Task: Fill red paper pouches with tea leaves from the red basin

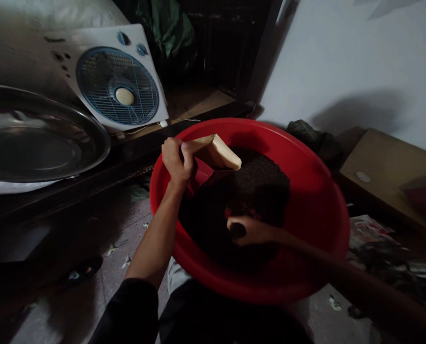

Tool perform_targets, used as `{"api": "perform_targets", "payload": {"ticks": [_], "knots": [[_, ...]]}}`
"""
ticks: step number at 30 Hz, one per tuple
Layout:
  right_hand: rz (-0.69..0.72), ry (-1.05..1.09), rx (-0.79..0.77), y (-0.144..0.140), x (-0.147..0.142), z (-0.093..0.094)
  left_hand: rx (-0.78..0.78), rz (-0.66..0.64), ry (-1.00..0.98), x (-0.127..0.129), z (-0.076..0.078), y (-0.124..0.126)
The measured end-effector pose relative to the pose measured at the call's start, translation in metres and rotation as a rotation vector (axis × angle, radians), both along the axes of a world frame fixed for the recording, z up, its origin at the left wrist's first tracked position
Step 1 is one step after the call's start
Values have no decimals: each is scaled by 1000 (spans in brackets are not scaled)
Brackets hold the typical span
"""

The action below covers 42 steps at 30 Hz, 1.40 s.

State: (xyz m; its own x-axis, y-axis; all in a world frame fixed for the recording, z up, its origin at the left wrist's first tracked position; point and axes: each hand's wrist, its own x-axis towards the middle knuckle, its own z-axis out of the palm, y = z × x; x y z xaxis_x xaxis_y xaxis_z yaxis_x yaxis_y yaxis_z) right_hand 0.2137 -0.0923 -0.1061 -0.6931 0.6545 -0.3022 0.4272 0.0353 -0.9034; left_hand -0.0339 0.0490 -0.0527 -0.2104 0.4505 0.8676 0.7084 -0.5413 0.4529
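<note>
A large red plastic basin (pixel 320 205) stands in front of me, with a heap of dark, fine-grained loose material (pixel 259 172) in it. Over the basin's left rim, my left hand (pixel 177 160) is closed on the edge of a tan open-topped packet (pixel 227 152), whose mouth tilts in towards the heap. Whether it is paper or card I cannot tell. Low over the dark material, my right hand (pixel 250 230) has its fingers curled round a dark, rounded end like a handle (pixel 237 231). A small reddish patch shows just beyond those fingers; shadow hides the rest.
A white box fan (pixel 123 79) with a blue grille leans at the back left, beside a wide metal bowl (pixel 37 134). To the right are a tan board-like surface (pixel 388 167) and dark clutter. A white wall (pixel 359 57) rises behind.
</note>
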Motion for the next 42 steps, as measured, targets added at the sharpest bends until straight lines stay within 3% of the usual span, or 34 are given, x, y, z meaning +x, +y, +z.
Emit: {"api": "perform_targets", "payload": {"ticks": [5, 7, 9, 11, 14, 16, 19, 23, 26, 28, 30, 33, 36, 42], "knots": [[-797, 323, 242, 25, -3, 48, 106, -169, 199, 19, -2, -10], [-986, 517, 288, 41, -9, 66, 107, -207, 271, 26, -3, -12], [-1042, 666, 391, 61, -19, 80, 95, -218, 309, 30, -4, -13], [-1001, 690, 513, 78, -31, 88, 96, -225, 309, 31, -6, -14], [-832, 546, 638, 93, -46, 91, 103, -216, 268, 28, -8, -14], [-743, 470, 703, 91, -51, 92, 79, -182, 234, 23, -9, -11], [-733, 433, 758, 71, -46, 92, 21, -93, 140, 11, -10, -6], [-846, 351, 639, 30, -21, 79, -22, 40, -26, -8, -8, 1], [-927, 248, 447, -4, -3, 52, -34, 86, -98, -19, -7, 4], [-907, 92, 329, -26, 3, 30, -31, 87, -125, -25, -7, 5], [-778, -118, 246, -46, 3, 11, -26, 89, -139, -30, -7, 5], [-409, -406, 77, -72, -2, -4, -24, 103, -147, -34, -9, 4], [-120, -484, -17, -87, -9, -10, -9, 89, -139, -34, -10, 1], [-58, -497, 60, -87, -25, -13, -57, 50, -32, -16, -5, -9]]}}
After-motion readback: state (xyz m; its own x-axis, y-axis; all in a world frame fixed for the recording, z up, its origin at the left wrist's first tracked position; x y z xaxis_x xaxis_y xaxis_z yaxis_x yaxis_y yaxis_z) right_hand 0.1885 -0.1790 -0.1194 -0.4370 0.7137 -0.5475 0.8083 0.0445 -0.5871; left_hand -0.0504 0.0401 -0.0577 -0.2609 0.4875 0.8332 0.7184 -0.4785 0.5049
